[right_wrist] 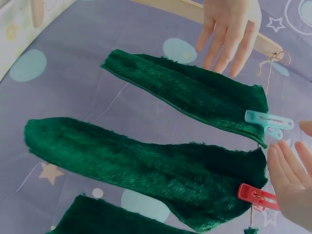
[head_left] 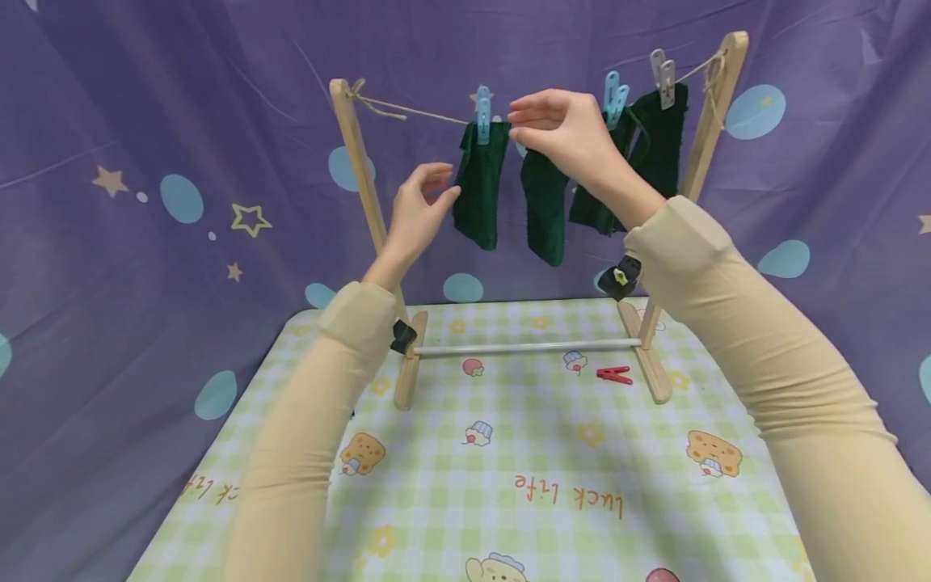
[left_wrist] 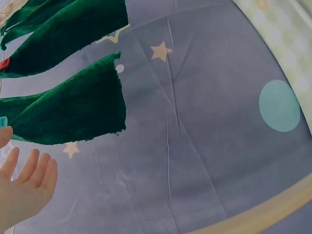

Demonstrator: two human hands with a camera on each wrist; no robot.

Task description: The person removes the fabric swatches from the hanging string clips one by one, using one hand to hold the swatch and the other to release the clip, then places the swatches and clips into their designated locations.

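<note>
My left hand (head_left: 422, 206) is beside the leftmost green cloth (head_left: 478, 198), fingers loosely bent with nothing between them. A blue clothespin (head_left: 483, 121) fixes that cloth to the string line. My right hand (head_left: 570, 133) is raised in front of the line, between the blue clothespins. In the right wrist view, its relaxed fingers hover by the blue pin, apart from it. A second green cloth (head_left: 545, 214) hangs from a red clothespin (right_wrist: 254, 196), which my right hand hides in the head view. In the left wrist view my left hand (left_wrist: 31, 187) looks empty, fingers extended.
Further green cloths (head_left: 662, 141) hang at the right from blue (head_left: 617, 101) and grey clothespins (head_left: 665, 81). Wooden posts (head_left: 364, 170) hold the string, joined low by a white rod (head_left: 524, 347). A red clothespin (head_left: 614, 375) lies on the checked tablecloth (head_left: 545, 453).
</note>
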